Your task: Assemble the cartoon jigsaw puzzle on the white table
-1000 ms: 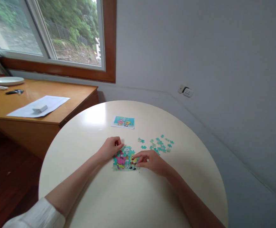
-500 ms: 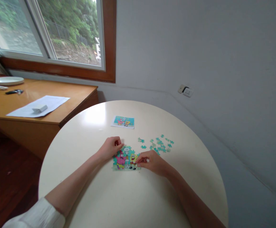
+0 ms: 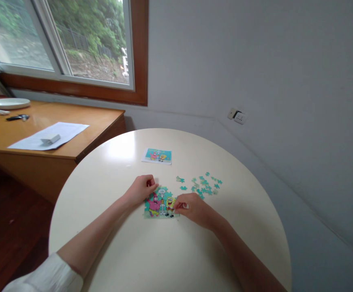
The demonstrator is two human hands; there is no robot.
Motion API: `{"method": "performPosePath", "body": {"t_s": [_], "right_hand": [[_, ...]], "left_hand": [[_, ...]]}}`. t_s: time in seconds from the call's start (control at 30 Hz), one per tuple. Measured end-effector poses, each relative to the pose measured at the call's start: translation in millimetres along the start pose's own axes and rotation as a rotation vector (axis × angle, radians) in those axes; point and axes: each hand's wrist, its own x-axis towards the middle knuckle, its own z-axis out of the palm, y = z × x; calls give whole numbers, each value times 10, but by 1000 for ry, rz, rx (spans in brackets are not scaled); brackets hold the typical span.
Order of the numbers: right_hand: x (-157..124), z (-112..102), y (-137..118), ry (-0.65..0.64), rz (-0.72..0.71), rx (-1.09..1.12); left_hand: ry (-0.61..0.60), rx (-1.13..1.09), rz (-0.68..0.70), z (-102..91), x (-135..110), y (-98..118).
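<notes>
A partly assembled cartoon jigsaw (image 3: pixel 161 203) lies on the round cream table (image 3: pixel 152 251). My left hand (image 3: pixel 141 189) rests with curled fingers on the jigsaw's upper left corner, holding it in place. My right hand (image 3: pixel 193 207) is closed in a pinch at the jigsaw's right edge; whether a piece sits between the fingertips is too small to make out. Several loose teal pieces (image 3: pixel 203 184) lie scattered just beyond my right hand. A small reference picture (image 3: pixel 157 155) of the same cartoon lies farther back on the table.
A wooden desk (image 3: pixel 82 140) stands to the left under the window, carrying paper sheets (image 3: pixel 48 136), a small white box (image 3: pixel 51 139), a white plate (image 3: pixel 8 103) and a dark pen-like object (image 3: pixel 17 118). A wall socket (image 3: pixel 238 117) sits on the grey wall at right.
My right hand's fingertips have drawn slightly right, from over the yellow figure to the jigsaw's right edge. My left hand has stayed put.
</notes>
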Motion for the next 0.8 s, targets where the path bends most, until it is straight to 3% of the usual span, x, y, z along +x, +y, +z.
{"method": "performPosePath", "body": {"t_s": [0.37,0.8], "right_hand": [[13,2,-30,-21,-40,-110],[18,50,26,-10,-66,-87]], "left_hand": [[-1,-8,-4,13,4,-20],[-6,10,0,8,8,-3]]}}
